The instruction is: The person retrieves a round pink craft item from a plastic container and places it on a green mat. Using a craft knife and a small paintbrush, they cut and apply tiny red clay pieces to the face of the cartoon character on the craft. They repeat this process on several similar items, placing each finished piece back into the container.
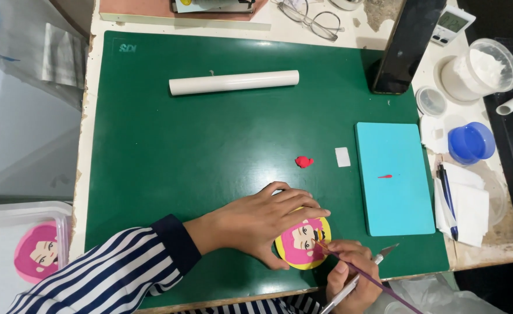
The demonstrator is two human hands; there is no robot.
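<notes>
The round yellow clay disc with a pink-haired face (303, 243) lies near the front edge of the green mat (210, 157), mostly modelled; the left hand (256, 224) presses flat on it, while the right hand (349, 273) has its fingers closed round a fine brush (372, 280) and craft knife (384, 253), working the face; a red clay bit (304, 161) waits beyond

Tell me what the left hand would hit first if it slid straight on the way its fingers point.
The left hand points right, so probably the turquoise block; depth is unclear.
</notes>
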